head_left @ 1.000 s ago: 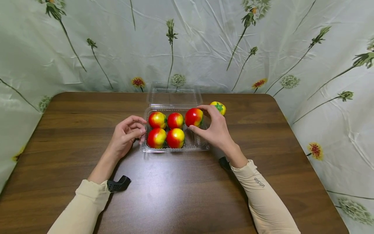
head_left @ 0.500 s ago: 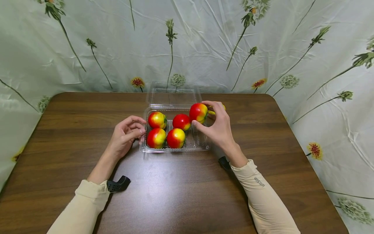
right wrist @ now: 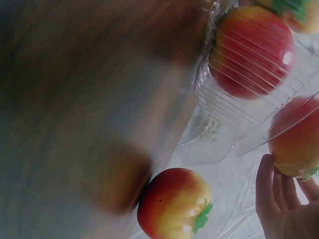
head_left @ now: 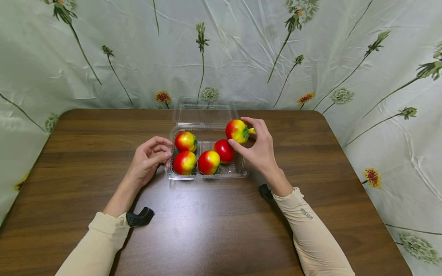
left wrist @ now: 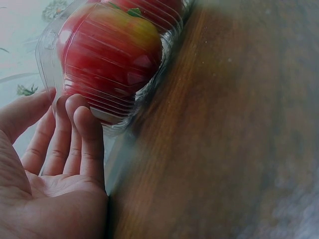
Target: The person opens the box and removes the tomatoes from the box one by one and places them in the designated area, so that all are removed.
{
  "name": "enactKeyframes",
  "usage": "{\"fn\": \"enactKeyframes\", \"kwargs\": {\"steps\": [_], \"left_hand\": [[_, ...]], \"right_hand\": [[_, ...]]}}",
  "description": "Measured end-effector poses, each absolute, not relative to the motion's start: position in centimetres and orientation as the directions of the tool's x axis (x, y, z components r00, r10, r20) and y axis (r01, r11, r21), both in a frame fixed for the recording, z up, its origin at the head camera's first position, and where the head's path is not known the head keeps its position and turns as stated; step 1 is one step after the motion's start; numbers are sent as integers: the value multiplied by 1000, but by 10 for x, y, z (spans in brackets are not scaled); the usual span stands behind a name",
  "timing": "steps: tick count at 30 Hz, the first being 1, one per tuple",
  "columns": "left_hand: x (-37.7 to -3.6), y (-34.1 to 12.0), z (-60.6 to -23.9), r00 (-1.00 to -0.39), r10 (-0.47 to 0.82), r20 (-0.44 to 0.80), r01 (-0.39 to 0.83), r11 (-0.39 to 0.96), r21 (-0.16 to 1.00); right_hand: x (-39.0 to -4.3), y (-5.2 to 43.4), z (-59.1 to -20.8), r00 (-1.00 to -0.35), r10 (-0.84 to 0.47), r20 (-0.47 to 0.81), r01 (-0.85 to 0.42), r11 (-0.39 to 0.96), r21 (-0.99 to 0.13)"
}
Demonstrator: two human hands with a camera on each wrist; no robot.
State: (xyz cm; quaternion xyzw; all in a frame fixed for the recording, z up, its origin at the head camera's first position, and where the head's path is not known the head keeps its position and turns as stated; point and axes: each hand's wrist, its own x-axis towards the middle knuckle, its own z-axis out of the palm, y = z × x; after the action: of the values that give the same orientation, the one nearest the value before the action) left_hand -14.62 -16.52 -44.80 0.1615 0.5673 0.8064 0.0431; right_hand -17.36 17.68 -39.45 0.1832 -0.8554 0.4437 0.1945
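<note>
A red-and-yellow fruit (head_left: 236, 131) with a green leafy top is held between the thumb and fingers of my right hand (head_left: 259, 147), above the back right of a clear plastic container (head_left: 238, 174). Inside the container sit several more such fruits; a mostly red fruit (head_left: 224, 150) lies right under the held one. My left hand (head_left: 146, 159) grips the container's left edge, thumb on the rim and fingers curled against the wall (left wrist: 75, 107). The right wrist view shows the held fruit (right wrist: 294, 137) at the right, its far side cut off.
The container's clear lid (head_left: 207, 113) is hinged back near the table's rear edge. Another red-and-yellow fruit (right wrist: 172, 204) stands behind my right hand, mostly hidden in the head view. A floral cloth (head_left: 241, 57) hangs behind the brown wooden table (head_left: 193, 222).
My right hand has carried its fruit back and to the right, turning it so the green top shows. A fruit in the container rolled rightward from the back middle. The left hand stayed put.
</note>
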Motion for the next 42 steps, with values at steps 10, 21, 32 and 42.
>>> {"fn": "enactKeyframes", "kwargs": {"steps": [10, 21, 32, 42], "left_hand": [[-146, -165, -447, -947, 249, 205, 111, -345, 932], [-146, -166, -448, -944, 257, 207, 106, -358, 928], [-147, -165, -449, -946, 252, 205, 107, -354, 929], [-146, -166, -448, -946, 252, 202, 106, -349, 931]], "right_hand": [[-175, 180, -395, -859, -125, 497, -470, 580, -666], [-178, 185, -394, -853, -117, 509, -466, 611, -640], [-185, 198, -394, -856, -68, 513, -424, 659, -621], [-193, 216, -391, -855, 14, 519, -372, 680, -632]]}}
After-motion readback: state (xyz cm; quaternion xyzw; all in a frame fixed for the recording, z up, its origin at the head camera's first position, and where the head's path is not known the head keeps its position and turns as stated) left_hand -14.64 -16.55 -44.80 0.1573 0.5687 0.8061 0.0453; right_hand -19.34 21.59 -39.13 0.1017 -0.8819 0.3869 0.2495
